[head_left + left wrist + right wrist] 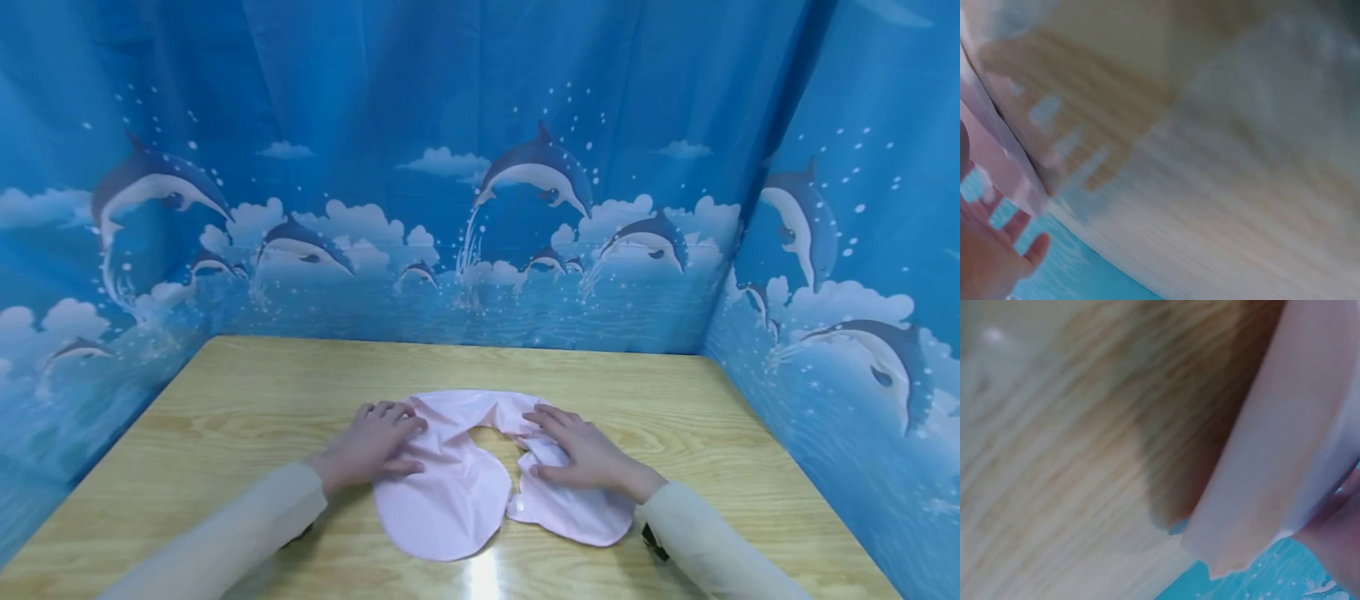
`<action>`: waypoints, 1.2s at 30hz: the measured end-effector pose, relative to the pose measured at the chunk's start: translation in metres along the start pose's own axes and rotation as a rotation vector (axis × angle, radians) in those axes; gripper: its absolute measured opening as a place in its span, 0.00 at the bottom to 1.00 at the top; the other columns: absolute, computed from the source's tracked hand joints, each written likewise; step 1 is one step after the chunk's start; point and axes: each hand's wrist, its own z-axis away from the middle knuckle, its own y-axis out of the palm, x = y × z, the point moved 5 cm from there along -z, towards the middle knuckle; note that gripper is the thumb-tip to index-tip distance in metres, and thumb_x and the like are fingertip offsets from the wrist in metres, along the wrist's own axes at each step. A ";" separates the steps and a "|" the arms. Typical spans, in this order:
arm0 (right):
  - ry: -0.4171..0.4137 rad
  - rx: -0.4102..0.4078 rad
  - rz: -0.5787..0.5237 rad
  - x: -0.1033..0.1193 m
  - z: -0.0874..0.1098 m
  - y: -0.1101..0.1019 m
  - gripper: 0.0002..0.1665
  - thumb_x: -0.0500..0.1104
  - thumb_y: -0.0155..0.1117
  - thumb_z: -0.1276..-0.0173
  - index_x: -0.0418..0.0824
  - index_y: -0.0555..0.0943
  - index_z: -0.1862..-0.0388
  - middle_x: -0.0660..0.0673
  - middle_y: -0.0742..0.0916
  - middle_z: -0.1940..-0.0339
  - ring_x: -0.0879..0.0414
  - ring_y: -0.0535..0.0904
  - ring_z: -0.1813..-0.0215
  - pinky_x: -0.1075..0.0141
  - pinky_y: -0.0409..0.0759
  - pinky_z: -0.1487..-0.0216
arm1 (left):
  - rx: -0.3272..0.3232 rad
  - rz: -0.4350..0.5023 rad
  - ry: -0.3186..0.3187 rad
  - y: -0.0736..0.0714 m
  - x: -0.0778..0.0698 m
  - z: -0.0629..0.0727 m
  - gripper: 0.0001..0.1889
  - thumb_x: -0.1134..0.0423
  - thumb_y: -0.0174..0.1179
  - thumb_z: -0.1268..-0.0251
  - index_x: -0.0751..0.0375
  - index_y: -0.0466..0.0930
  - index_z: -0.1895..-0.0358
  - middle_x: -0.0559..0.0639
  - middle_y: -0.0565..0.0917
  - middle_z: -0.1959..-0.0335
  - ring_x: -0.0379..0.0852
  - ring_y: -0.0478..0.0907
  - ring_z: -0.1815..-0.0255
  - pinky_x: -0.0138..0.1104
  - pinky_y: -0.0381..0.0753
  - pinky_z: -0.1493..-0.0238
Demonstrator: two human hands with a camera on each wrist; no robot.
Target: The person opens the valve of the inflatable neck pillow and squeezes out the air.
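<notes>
A pale pink cloth bib (450, 508) lies on the wooden table, curved round a neck opening. Its left lobe is broad and rounded; the right one is creased, with a small pale fastener near its inner corner. My left hand (375, 446) rests on the left edge of the bib, fingers spread and thumb apart. On the right part lies my right hand (581, 450), its fingers loosely extended over the fabric. In the left wrist view, spread fingers (1035, 250) show beside the pink fabric. The right wrist view has cloth (1272, 437) covering much of that hand.
The light wooden table (300, 375) has a glossy surface that reflects light at its near side. Blue curtains (420, 83) printed with dolphins and clouds hang behind it and along both sides. Beige sleeves (247, 525) cover both forearms.
</notes>
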 end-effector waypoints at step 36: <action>0.095 0.000 -0.038 -0.014 0.012 0.000 0.34 0.61 0.57 0.40 0.44 0.70 0.39 0.36 0.73 0.39 0.37 0.71 0.41 0.40 0.65 0.43 | 0.127 0.041 0.016 0.001 0.015 0.003 0.39 0.31 0.53 0.50 0.49 0.65 0.37 0.55 0.66 0.36 0.59 0.61 0.36 0.57 0.58 0.43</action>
